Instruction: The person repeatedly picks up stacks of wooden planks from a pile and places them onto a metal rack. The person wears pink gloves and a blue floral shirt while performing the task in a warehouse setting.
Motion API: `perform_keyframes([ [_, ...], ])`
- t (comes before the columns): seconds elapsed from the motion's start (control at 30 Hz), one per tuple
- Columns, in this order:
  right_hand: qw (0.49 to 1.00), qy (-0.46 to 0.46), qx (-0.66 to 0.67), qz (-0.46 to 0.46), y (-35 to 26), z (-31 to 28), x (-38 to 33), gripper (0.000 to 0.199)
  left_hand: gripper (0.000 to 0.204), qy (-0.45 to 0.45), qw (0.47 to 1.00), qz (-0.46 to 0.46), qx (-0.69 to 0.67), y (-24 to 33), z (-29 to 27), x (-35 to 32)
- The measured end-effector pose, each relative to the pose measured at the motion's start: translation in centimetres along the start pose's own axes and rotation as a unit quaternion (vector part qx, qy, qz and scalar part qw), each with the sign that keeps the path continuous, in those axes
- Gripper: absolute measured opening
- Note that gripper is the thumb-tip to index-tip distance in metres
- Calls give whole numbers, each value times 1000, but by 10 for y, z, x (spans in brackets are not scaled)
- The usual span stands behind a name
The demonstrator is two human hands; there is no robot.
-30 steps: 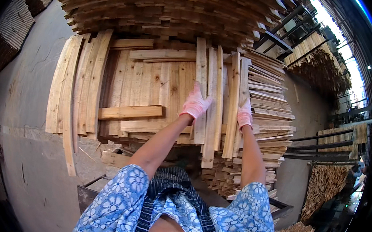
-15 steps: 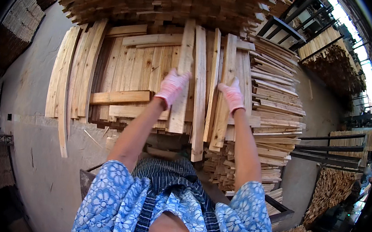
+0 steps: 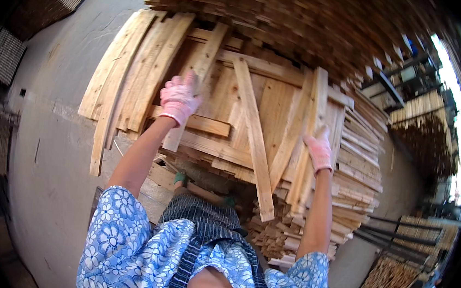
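My left hand (image 3: 180,100), in a pinkish-white glove, lies over a wooden board (image 3: 210,49) at the left of the pile, its fingers stretched out and apart. My right hand (image 3: 319,150), gloved alike, is closed on the right edge of another wooden board (image 3: 319,97). Between the hands a loose board (image 3: 253,132) lies slanted, its near end jutting past the pile's edge. Another narrow board (image 3: 290,135) leans close beside the one at my right hand. Flat boards (image 3: 270,95) lie beneath them, with a short crosspiece (image 3: 208,124) next to my left hand.
Several long boards (image 3: 132,75) lie side by side at the pile's left end, one overhanging. A tall stack of planks (image 3: 286,12) stands behind. Boards with uneven ends (image 3: 359,174) fill the right side. More wood stacks (image 3: 422,119) and dark metal racks (image 3: 395,230) stand farther right.
My hands have moved apart, the left carrying its board leftward and the right shifting its board rightward. The middle board now slants. The view has turned, so the pile appears tilted.
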State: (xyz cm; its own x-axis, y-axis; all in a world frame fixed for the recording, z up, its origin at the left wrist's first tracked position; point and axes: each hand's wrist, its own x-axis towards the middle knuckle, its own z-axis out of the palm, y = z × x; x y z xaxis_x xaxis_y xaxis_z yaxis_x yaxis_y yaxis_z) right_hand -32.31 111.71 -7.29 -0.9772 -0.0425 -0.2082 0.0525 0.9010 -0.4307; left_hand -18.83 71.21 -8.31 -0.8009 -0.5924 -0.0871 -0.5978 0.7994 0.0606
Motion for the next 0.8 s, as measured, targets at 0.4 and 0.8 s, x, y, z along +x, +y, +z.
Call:
perform_keyframes([
  [0.4, 874, -238, 413, -87, -253, 56, -85, 98, 56, 195, 980, 42, -8, -85, 48, 36],
  [0.8, 993, -66, 11, -95, -328, 209, -31, 95, 39, 259, 946, 28, -193, -293, -40, 79],
])
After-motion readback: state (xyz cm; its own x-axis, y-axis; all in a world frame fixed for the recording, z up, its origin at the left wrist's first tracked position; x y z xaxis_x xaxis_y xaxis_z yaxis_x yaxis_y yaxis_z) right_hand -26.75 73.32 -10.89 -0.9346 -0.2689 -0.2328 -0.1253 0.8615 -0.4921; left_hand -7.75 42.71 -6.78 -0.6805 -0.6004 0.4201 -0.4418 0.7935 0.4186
